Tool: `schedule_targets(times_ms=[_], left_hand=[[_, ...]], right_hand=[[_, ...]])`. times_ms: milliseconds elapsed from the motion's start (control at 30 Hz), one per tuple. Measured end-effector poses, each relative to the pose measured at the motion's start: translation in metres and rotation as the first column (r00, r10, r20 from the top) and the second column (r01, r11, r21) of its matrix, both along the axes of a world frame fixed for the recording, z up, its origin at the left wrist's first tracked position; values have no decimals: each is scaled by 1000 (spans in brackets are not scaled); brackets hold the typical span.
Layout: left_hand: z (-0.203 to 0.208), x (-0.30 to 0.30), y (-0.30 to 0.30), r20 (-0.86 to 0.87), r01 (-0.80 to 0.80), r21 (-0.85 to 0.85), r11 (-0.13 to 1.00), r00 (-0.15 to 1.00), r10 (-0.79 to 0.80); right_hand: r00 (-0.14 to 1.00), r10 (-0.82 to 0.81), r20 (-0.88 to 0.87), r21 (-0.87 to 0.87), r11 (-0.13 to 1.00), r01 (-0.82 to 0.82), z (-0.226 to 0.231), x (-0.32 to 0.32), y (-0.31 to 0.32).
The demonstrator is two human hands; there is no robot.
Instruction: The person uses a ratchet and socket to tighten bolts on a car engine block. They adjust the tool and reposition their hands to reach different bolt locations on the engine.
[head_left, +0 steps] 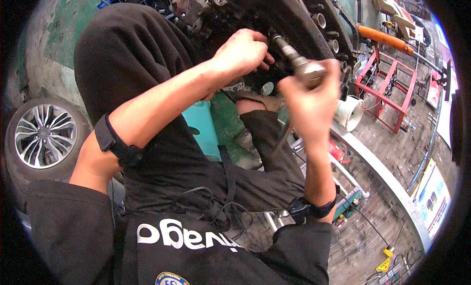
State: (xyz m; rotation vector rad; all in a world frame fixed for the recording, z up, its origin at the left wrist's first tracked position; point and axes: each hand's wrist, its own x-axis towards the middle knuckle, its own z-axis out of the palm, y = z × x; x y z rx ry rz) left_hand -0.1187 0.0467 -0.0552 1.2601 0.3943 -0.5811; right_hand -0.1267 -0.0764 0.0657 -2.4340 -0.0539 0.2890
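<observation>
"What's the biggest piece there?"
"A grimy black engine (294, 17) with round ports (321, 21) along its right edge."
"And the tool?"
"A shiny silver socket tool (290, 52), slanting up to the engine's lower edge."
"Fingers?"
"The right hand (313, 96), blurred, wraps its thick lower end; the left hand (243, 52) has bent fingers near its tip, whether gripping I can't tell."

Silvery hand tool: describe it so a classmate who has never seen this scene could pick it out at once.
Find the dark machinery at top centre. Just below it in view, the right hand grips the tool. Its silvery shaft and rounded head stand out against the dark metal.
</observation>
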Motion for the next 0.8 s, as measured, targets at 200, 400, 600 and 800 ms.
schedule_targets(times_ms=[200,400,600,800], left_hand=[[-1,-1,1,-49,-4,-51,999,999,2],[-1,1,3,-51,-10,-102,995,999,5],[-2,0,5,-30,-15,-77,997,999,13],[-4,-1,7,-65,-23,-68,997,998,19]], right_hand=[[957,182,224,-52,983,-175,-14,-10,-4],[772,626,108,-344,752,-562,-10,-10,-9],[970,-147,193,-9,988,152,-11,-12,-10],[761,589,272,-401,788,-467,-8,-8,-8]])
